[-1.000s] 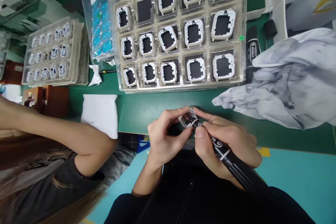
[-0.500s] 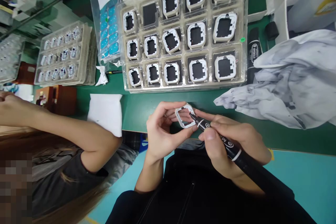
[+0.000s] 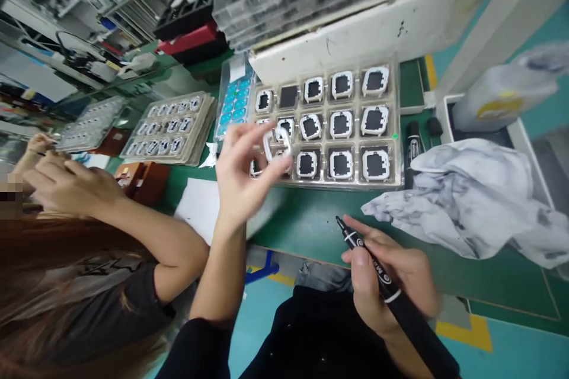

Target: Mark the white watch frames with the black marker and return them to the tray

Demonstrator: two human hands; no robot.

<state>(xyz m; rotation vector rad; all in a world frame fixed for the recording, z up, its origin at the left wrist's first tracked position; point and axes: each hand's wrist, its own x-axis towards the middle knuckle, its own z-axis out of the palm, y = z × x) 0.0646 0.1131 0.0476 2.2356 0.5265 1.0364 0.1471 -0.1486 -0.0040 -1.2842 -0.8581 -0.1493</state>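
My left hand [image 3: 246,172] is raised over the left part of a clear plastic tray [image 3: 284,185]. Between its thumb and fingers it pinches a white square frame [image 3: 268,145], blurred by motion. Several like frames sit in the tray's compartments; one compartment [image 3: 288,98] in the far row shows only its dark lining. My right hand [image 3: 395,272] holds a black marker pen [image 3: 377,270], its bare tip pointing away from me over the green table [image 3: 306,213]. The left hand's fingers hide some of the frames behind them.
A crumpled white cloth [image 3: 466,195] lies at the right, beside a second black marker [image 3: 413,145]. Blue parts [image 3: 235,100] in a tray, stacked trays of small pieces [image 3: 169,130] and white paper [image 3: 200,210] lie to the left. A co-worker's arm [image 3: 133,231] is close by.
My left hand has carried the white frame away from the marker, forward and left to above the tray. The right hand still holds the marker. The view has tilted up.
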